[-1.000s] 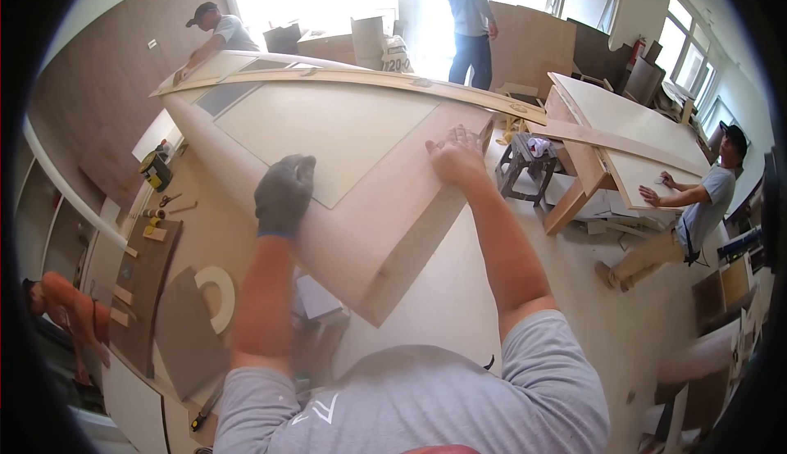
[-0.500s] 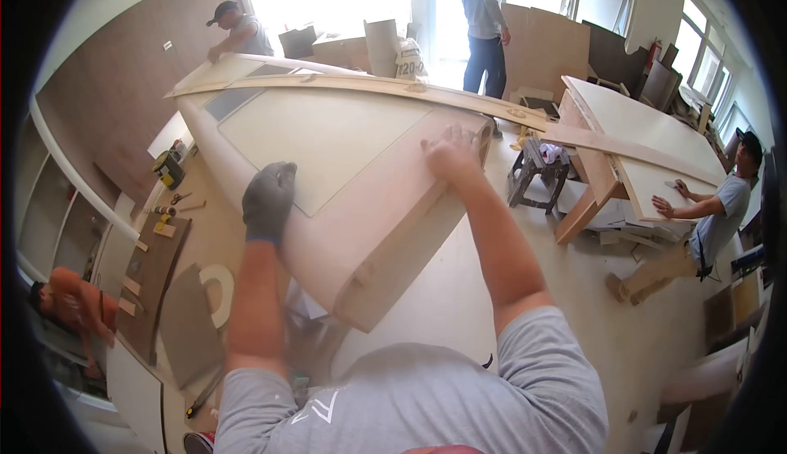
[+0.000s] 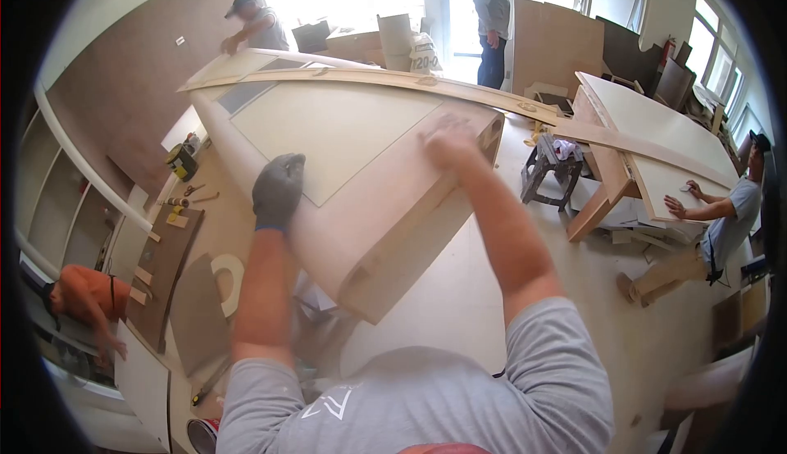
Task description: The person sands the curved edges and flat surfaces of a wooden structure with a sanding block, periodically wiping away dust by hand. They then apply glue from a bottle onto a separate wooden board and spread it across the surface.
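Note:
A large pale wooden panel (image 3: 369, 200) with rounded edges and a thick, hollow-looking side lies in front of me. A lighter sheet (image 3: 336, 130) is set into its top face. My left hand (image 3: 279, 192), in a dark grey glove, rests on the panel's left part with its fingers curled together; whatever may be under them is hidden. Bare and blurred by motion, my right hand (image 3: 452, 144) is on the panel's top near the right end. I cannot make out anything under its fingers. A long wooden strip (image 3: 385, 82) crosses the panel's far side.
Co-workers stand at the far left (image 3: 254, 26), by the windows (image 3: 493, 20), and at a white-topped bench (image 3: 656, 138) on the right. Another in orange (image 3: 90, 294) bends at lower left. A dark stool (image 3: 551, 171), a can (image 3: 180, 161) and boards (image 3: 168, 278) stand or lie around.
My view has shifted slightly, moving the scene right. My right hand is more blurred, still on the panel. The person in orange has leaned and reached toward a white board.

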`<control>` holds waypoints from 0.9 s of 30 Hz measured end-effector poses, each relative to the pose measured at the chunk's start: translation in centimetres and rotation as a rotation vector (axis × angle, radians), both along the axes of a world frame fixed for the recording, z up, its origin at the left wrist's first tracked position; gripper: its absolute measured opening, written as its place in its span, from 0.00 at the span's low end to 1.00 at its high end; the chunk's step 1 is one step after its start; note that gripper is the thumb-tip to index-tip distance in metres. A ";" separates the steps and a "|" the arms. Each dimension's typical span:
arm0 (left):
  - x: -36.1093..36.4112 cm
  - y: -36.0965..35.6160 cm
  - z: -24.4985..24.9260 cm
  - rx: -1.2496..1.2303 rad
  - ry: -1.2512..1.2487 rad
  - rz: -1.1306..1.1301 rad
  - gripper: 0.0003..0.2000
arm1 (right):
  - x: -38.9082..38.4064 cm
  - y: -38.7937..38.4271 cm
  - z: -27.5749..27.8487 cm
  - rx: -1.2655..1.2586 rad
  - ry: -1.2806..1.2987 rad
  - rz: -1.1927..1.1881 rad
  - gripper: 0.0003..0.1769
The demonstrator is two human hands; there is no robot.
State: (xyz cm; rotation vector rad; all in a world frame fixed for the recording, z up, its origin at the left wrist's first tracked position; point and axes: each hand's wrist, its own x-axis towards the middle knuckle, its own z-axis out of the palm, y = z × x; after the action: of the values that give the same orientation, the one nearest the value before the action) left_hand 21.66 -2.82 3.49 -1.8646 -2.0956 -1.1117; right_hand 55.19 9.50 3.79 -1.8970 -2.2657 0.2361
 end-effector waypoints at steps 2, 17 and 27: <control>-0.1 0.1 0.1 0.012 0.036 0.016 0.21 | 1.4 3.2 -0.3 0.052 0.073 -0.086 0.45; -0.8 0.1 -1.0 0.024 0.026 0.025 0.20 | -2.4 0.2 0.6 0.055 -0.073 0.148 0.44; -0.4 0.1 -0.8 0.031 0.002 0.062 0.21 | -1.2 2.8 -0.5 0.038 -0.027 0.030 0.45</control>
State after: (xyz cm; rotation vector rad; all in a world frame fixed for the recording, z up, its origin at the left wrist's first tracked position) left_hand 21.29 -2.71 2.66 -1.7742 -2.1078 -1.1215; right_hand 54.01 12.26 3.25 -1.8606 -2.3004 0.1709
